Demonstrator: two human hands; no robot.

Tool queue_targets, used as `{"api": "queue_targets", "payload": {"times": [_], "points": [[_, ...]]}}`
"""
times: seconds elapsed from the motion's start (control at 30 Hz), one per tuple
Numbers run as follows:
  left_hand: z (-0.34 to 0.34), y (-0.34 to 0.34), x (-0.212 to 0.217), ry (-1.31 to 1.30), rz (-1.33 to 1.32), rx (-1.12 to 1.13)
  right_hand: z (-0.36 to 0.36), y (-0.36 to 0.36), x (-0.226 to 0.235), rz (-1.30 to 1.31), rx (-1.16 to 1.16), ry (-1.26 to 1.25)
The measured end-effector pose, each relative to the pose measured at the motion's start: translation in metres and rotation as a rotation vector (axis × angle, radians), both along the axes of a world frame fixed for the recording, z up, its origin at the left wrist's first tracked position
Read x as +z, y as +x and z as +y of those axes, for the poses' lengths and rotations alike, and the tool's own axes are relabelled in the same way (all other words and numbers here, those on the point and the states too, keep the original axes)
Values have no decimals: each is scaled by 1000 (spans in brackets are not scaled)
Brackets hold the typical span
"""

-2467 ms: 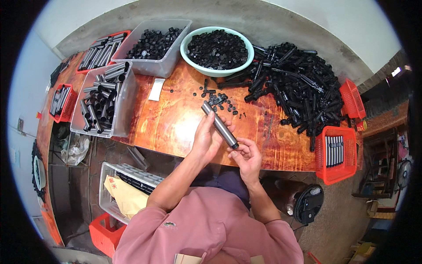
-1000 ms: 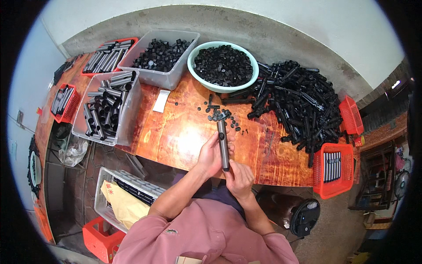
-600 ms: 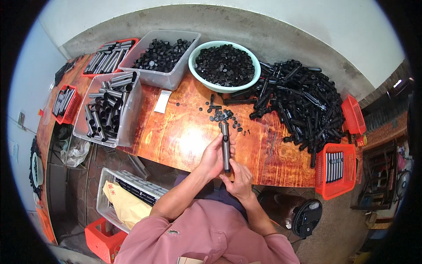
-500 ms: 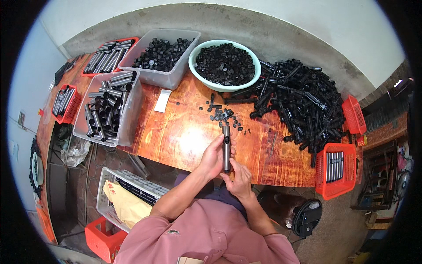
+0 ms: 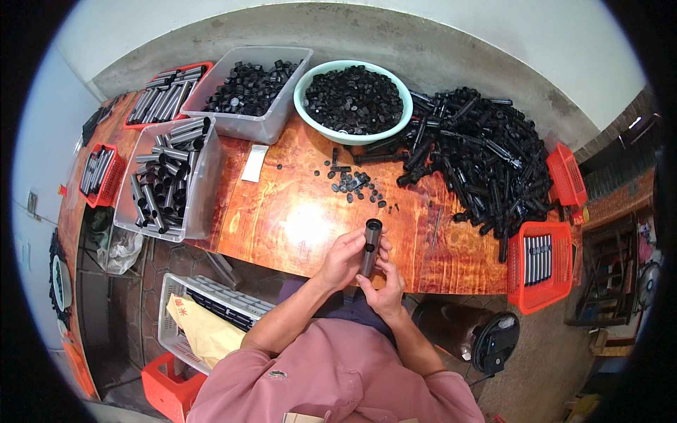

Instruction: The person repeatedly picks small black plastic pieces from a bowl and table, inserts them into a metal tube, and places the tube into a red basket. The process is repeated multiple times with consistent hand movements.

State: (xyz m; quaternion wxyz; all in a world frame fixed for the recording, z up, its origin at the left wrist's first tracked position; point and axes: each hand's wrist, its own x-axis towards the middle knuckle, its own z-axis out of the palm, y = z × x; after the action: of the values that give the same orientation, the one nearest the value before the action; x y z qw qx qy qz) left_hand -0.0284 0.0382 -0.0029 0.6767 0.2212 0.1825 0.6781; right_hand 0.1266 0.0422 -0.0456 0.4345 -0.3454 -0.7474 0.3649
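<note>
A dark metal tube (image 5: 370, 243) stands nearly upright above the near edge of the glossy wooden table (image 5: 296, 211), its open end pointing up. My left hand (image 5: 343, 259) wraps its left side, fingers at a small hole in the wall. My right hand (image 5: 384, 282) grips the tube's lower end from the right. A scatter of small black caps (image 5: 352, 185) lies on the table just beyond the tube.
Green bowl of black caps (image 5: 352, 99), clear bin of black parts (image 5: 247, 92) and clear bin of grey tubes (image 5: 169, 180) stand at the back and left. A big heap of black tubes (image 5: 479, 162) fills the right. Red baskets (image 5: 539, 264) flank the table.
The tube was tilted across my hands earlier; it now stands nearly upright and closer to my body. Both hands have kept hold of it, shifting their grip slightly.
</note>
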Motion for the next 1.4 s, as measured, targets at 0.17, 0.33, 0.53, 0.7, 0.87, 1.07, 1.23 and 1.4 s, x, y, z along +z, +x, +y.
{"api": "queue_targets", "payload": {"times": [0.17,0.33,0.53,0.7,0.87,1.07,1.23,1.4], "points": [[2,1,4,-91,33,28,0,1,3,-3,-1,-59],[0,2,0,-147,83,63,0,1,2,2,19,-95],[-5,-14,-10,-110,424,92,5,0,7,-60,28,-98],[-9,-18,0,-64,609,115,9,-1,9,-120,21,-146],[-11,-22,10,-77,578,41,12,-2,10,-124,38,-128],[-3,-33,23,-98,684,-155,18,-7,33,18,126,-358],[53,-113,92,193,1451,445,30,-3,10,-88,116,-250],[130,-267,110,48,1975,1088,29,-4,11,-36,144,-382]]}}
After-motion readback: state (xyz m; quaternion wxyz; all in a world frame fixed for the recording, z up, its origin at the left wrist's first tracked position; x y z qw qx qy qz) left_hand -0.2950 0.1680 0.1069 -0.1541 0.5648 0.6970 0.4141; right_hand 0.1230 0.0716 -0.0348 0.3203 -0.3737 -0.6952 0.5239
